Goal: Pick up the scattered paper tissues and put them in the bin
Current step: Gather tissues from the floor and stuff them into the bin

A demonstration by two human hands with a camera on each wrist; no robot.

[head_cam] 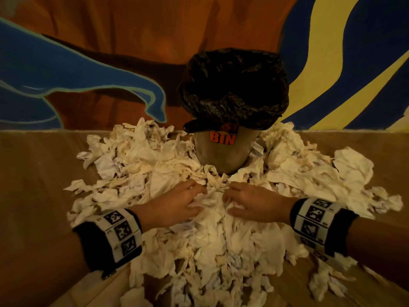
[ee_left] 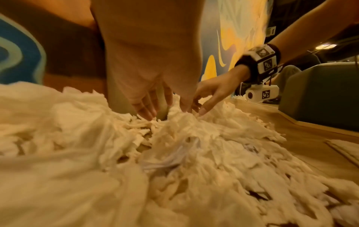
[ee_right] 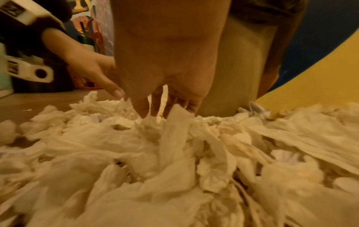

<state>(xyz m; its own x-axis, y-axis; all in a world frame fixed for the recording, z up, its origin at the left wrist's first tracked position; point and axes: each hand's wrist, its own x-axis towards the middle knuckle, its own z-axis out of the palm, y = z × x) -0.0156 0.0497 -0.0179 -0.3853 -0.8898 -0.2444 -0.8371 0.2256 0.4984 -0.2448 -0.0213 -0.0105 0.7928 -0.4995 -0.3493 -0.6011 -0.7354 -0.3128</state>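
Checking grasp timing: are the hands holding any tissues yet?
Nothing lifted: left hand and right hand rest with spread fingers on the tissue pile.

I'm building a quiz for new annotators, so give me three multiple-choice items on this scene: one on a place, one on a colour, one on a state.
1. Where does the bin stand?
A. In the tissue pile, at its far side by the painted wall
B. On a shelf above the pile
C. Behind the person

2. What colour is the bin's liner bag?
A. White
B. Black
C. Green

3. How are the left hand and right hand?
A. Both lifted over the bin
B. One holds the bin
C. Both low on the pile, fingers reaching into the tissues

Answers: A, tissues surround its base with the wall just behind; B, the dark plastic is draped over the rim; C, the head view shows both hands side by side on the pile in front of the bin.
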